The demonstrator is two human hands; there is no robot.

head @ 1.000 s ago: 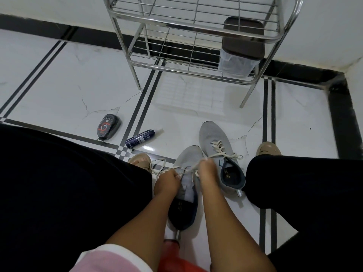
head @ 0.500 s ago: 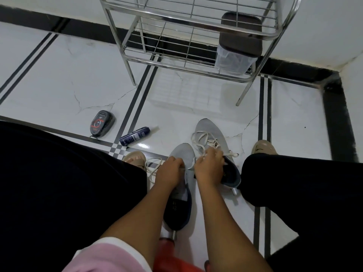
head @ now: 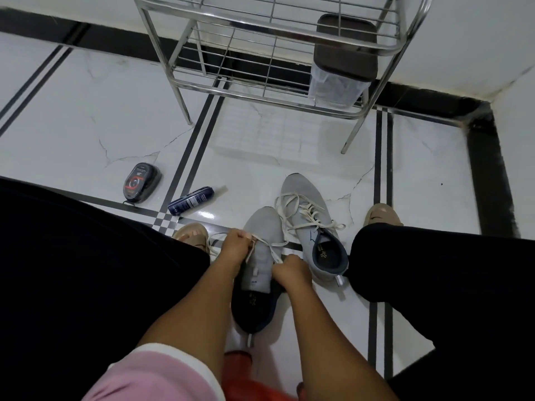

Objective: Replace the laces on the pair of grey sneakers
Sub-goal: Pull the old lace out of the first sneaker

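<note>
Grey knit covers the near sneaker, which lies on the white floor between the person's knees, toe pointing away, its dark opening toward the camera. A cream lace crosses its upper, and both hands work on it. The left hand is curled at the shoe's left side near the toe end and pinches one run of the lace, whose loose end loops off to the left over a tan sandal. The right hand is curled at the shoe's right side, closer to the tongue, and pinches another part of the same lace.

Just to the right and farther off lies the second sneaker, angled, with its own cream lace loosely threaded and spilling in loops over its toe.

Farther left on the floor lie a dark blue tube and a black oval case. A metal rack stands at the far side, holding a clear bin with a dark lid.
</note>
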